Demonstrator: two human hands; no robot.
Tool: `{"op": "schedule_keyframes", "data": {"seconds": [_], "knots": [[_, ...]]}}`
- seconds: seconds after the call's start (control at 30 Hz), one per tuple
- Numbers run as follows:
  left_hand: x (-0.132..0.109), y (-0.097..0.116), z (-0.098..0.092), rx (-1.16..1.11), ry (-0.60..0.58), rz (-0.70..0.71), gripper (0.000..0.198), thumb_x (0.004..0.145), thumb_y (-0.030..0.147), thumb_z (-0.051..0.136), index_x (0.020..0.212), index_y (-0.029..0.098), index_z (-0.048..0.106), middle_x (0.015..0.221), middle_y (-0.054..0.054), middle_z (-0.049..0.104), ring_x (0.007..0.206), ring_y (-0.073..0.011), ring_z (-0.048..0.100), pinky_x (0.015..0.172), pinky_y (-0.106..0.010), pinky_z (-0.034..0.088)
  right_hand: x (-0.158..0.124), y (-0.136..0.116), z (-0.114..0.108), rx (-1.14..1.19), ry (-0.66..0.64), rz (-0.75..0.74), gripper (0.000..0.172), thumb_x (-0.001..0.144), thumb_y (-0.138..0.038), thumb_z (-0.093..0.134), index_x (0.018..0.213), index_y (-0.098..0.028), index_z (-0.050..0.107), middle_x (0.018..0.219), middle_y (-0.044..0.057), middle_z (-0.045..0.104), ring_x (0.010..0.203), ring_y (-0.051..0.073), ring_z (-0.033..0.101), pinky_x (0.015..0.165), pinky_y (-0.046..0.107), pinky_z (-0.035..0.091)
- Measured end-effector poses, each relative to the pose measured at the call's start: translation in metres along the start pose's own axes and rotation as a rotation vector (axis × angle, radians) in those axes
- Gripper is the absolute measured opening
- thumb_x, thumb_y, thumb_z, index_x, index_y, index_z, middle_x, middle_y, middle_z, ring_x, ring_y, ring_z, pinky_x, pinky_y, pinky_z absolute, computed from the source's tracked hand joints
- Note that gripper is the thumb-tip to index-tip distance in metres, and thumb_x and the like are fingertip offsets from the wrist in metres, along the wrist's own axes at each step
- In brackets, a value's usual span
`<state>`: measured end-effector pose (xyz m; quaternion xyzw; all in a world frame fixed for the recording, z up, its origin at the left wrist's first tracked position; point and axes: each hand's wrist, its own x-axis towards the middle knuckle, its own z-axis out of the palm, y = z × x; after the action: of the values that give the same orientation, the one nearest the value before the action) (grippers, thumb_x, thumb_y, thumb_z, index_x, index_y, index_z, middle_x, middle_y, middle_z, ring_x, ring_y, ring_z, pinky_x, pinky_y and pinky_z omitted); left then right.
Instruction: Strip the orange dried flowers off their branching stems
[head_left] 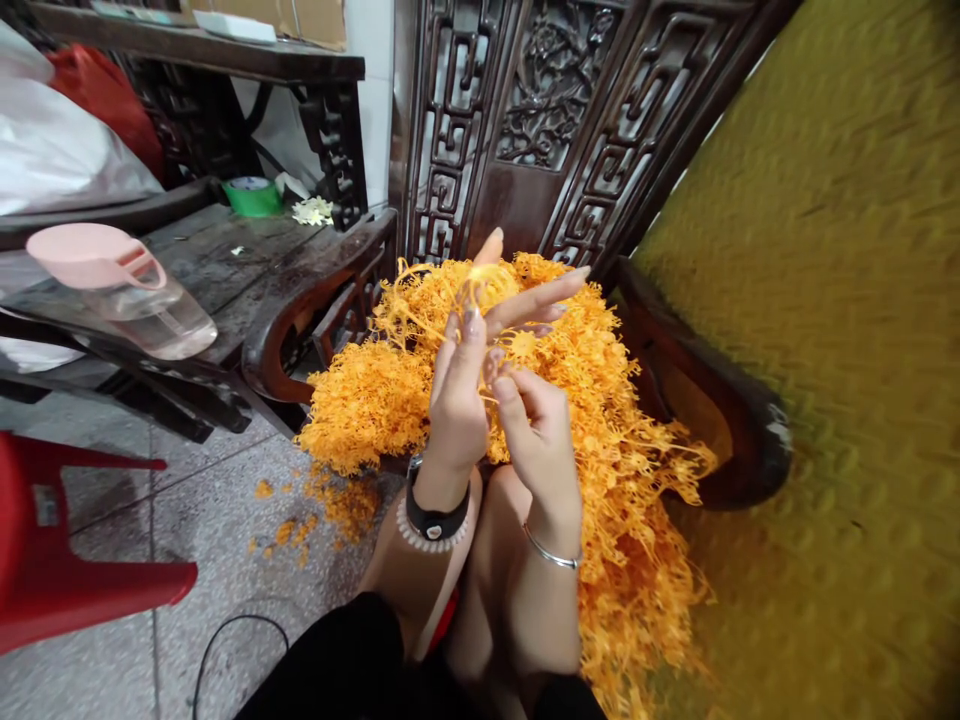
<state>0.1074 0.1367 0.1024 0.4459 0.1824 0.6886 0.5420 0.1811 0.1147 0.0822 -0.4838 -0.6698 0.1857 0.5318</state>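
Note:
A big heap of orange, lacy plastic-like pieces [375, 400] fills the carved wooden chair in front of my knees. Over it, my left hand [476, 370] has its thumb and a finger pinched together on a thin orange piece [484, 285], while other fingers stretch out to the right. Just below and right of it, my right hand [536, 420] has thumb and forefinger pressed together beside the left palm, at a small orange strand. The ends of the strand are hard to make out among the fingers.
On the dark wooden bench at left lie a pink-lidded bottle [161, 310], green tape [253, 197] and pale scraps [312, 210]. A red stool [90, 590] stands at lower left. Loose orange bits [285, 530] and a black cable [225, 625] are on the floor. A yellow-green surface [840, 300] rises at right.

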Motion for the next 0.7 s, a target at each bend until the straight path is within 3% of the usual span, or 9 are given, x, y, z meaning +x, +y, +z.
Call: {"op": "schedule_keyframes", "data": {"seconds": [0.13,0.2,0.3,0.37,0.47,0.57,0.7], "knots": [[0.001,-0.001,0.01,0.022,0.054,0.111,0.031,0.092,0.045,0.039,0.115,0.029,0.052,0.118,-0.002,0.06,0.104,-0.0163,0.057,0.088,-0.031,0.045,0.0,-0.002,0.002,0.034,0.199,-0.089,0.037,0.089,-0.03,0.049,0.057,-0.018,0.037,0.056,-0.005,0.033,0.053,0.007,0.033,0.052,0.023,0.029],[0.001,-0.008,0.009,0.075,0.07,0.107,0.026,0.086,0.045,0.053,0.103,0.025,0.054,0.098,-0.002,0.062,0.084,-0.0125,0.058,0.075,-0.026,0.046,-0.001,-0.003,0.002,0.05,0.345,-0.117,0.04,0.09,-0.031,0.047,0.055,-0.018,0.033,0.055,-0.005,0.03,0.051,0.006,0.03,0.05,0.024,0.027],[0.001,-0.014,0.004,0.176,-0.149,-0.002,0.03,0.083,0.045,0.057,0.069,0.02,0.048,0.06,0.004,0.045,0.052,-0.0078,0.043,0.048,-0.023,0.035,-0.002,-0.003,0.0,0.039,0.531,-0.105,0.044,0.09,-0.035,0.046,0.053,-0.018,0.03,0.054,-0.004,0.029,0.049,0.007,0.028,0.048,0.025,0.025],[-0.002,-0.013,0.003,0.225,-0.287,-0.048,0.04,0.087,0.046,0.05,0.058,0.019,0.04,0.051,0.005,0.035,0.046,-0.0075,0.034,0.042,-0.025,0.026,-0.003,-0.006,-0.002,0.094,0.608,-0.054,0.046,0.09,-0.039,0.046,0.052,-0.019,0.03,0.051,-0.005,0.028,0.046,0.007,0.024,0.046,0.025,0.021],[-0.01,-0.011,0.008,0.198,-0.317,0.038,0.044,0.089,0.044,0.046,0.055,0.019,0.037,0.049,0.005,0.034,0.045,-0.0075,0.032,0.043,-0.026,0.024,-0.008,-0.016,-0.006,0.3,0.612,-0.017,0.049,0.089,-0.042,0.046,0.049,-0.019,0.027,0.048,-0.005,0.024,0.043,0.007,0.02,0.043,0.026,0.018],[-0.018,-0.012,0.019,0.076,-0.326,0.156,0.048,0.09,0.043,0.045,0.05,0.018,0.035,0.047,0.004,0.034,0.045,-0.0073,0.033,0.045,-0.027,0.027,-0.011,-0.026,-0.012,0.426,0.591,-0.094,0.049,0.088,-0.037,0.05,0.049,-0.018,0.027,0.048,-0.005,0.023,0.045,0.008,0.021,0.043,0.025,0.019],[-0.018,-0.007,0.027,-0.177,-0.206,0.032,0.049,0.09,0.049,0.041,0.054,0.02,0.026,0.045,0.006,0.023,0.036,-0.006,0.022,0.036,-0.025,0.02,-0.008,-0.023,-0.031,0.655,0.506,-0.181,0.055,0.09,-0.036,0.045,0.047,-0.018,0.017,0.045,-0.006,0.015,0.036,0.006,0.014,0.034,0.022,0.015]]}}
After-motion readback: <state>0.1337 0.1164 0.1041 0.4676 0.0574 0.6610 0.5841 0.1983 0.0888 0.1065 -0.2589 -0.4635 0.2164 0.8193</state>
